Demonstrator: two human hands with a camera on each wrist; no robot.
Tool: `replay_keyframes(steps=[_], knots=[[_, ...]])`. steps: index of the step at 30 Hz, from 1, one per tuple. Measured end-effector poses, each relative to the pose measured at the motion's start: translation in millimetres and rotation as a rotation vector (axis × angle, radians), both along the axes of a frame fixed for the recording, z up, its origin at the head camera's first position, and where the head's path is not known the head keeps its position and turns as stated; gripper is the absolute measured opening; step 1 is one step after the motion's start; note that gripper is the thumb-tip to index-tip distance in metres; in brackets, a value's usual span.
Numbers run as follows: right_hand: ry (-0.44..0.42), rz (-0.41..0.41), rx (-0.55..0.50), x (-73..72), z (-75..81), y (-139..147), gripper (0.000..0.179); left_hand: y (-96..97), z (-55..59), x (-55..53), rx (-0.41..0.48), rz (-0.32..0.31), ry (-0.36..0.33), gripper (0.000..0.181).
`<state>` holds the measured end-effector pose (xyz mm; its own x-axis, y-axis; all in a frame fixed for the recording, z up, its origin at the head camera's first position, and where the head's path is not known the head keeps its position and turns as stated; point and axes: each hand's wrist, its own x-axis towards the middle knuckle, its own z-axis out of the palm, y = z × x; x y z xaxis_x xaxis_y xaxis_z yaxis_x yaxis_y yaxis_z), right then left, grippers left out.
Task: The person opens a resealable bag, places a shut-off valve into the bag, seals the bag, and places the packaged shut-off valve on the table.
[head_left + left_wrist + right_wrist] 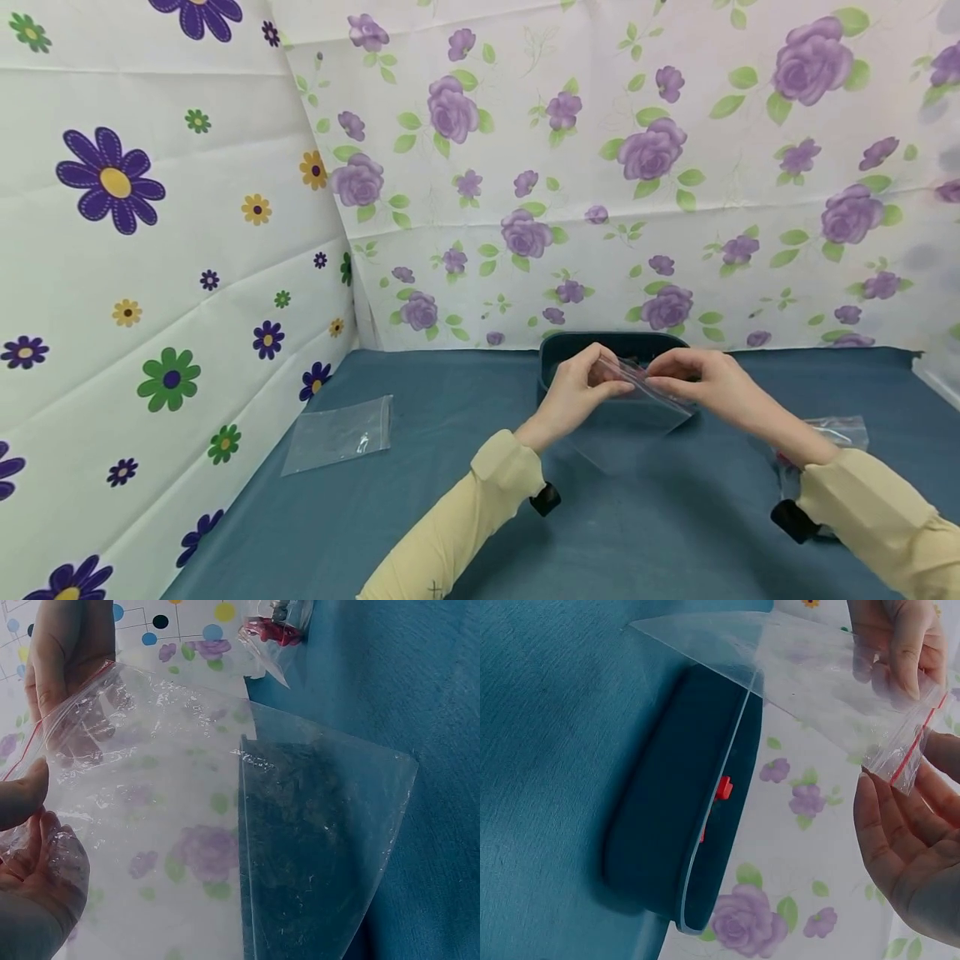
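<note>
Up in the air, both hands pinch a clear zip bag (660,406) by its mouth, which has a red line along the zip (913,754). My left hand (572,387) holds one side of the mouth between thumb and fingers. Opposite it, my right hand (708,383) pinches the other side near the corner. The bag's body (187,772) hangs down see-through, with nothing visible inside. Right behind the hands stands a dark teal bin (660,802), partly hidden by them in the head view. A small red piece (724,787) shows inside its rim.
A flat clear zip bag (341,435) lies on the blue-covered table (465,392) at the left. Another clear bag (843,429), with red and metallic contents (274,630), lies at the right, partly behind the right forearm. Flowered sheets (487,167) hang behind and at the left.
</note>
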<state>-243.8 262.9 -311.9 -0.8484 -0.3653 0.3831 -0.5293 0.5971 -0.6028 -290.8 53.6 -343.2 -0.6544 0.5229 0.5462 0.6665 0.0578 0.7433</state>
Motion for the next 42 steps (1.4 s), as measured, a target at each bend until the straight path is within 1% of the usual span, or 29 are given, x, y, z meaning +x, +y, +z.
replay_keyframes(steps=[2,4,6,7,9,12,14,17,19,21,24,26,30,35,39,42], knots=[[-0.022,0.000,-0.007,0.0,0.2,0.2,0.014,0.2,-1.1,-1.1,-0.014,0.008,0.010,0.020],[-0.050,-0.006,-0.014,0.9,1.1,0.3,0.014,-0.8,-1.1,-1.7,-0.036,0.028,0.040,0.023],[-0.074,-0.017,-0.021,1.8,2.2,-0.2,0.015,-2.7,-0.1,-2.5,-0.062,0.062,0.101,0.027],[-0.081,-0.023,-0.023,2.4,2.9,-0.3,0.015,-3.6,0.9,-3.1,-0.076,0.085,0.149,0.029],[-0.085,-0.035,-0.024,3.7,4.4,-0.4,0.017,-5.6,4.2,-3.7,-0.094,0.125,0.269,0.035],[-0.074,-0.040,-0.028,5.2,6.2,0.0,0.017,-7.1,10.1,-5.0,-0.124,0.189,0.485,0.041],[-0.070,-0.031,-0.037,5.4,6.9,0.2,0.017,-7.6,14.0,-5.3,-0.163,0.232,0.643,0.041],[-0.069,-0.009,-0.055,5.7,7.6,-0.7,0.016,-7.5,18.7,-3.9,-0.239,0.298,0.873,0.036],[-0.069,0.001,-0.063,5.6,7.6,-1.7,0.016,-6.6,20.0,-3.1,-0.280,0.324,0.993,0.032],[-0.058,0.004,-0.064,5.6,7.3,-3.0,0.015,-5.8,20.1,-3.0,-0.306,0.336,1.075,0.027],[-0.042,0.008,-0.063,4.8,6.1,-5.1,0.013,-5.2,18.6,-4.8,-0.320,0.330,1.130,0.020],[-0.025,0.011,-0.057,4.7,5.6,-6.7,0.012,-5.5,17.9,-6.1,-0.320,0.321,1.151,0.016],[-0.016,0.007,-0.053,4.9,5.1,-9.2,0.012,-6.9,18.6,-7.1,-0.318,0.279,1.172,0.011],[-0.017,-0.018,-0.038,3.9,3.6,-10.3,0.013,-7.8,21.5,-6.2,-0.303,0.205,1.180,0.006],[0.013,-0.033,-0.012,2.2,2.2,-10.5,0.010,-7.5,22.2,-6.1,-0.288,0.186,1.186,0.005],[0.027,-0.037,0.000,1.7,2.0,-10.3,0.010,-7.9,22.4,-6.1,-0.299,0.200,1.195,0.005]])
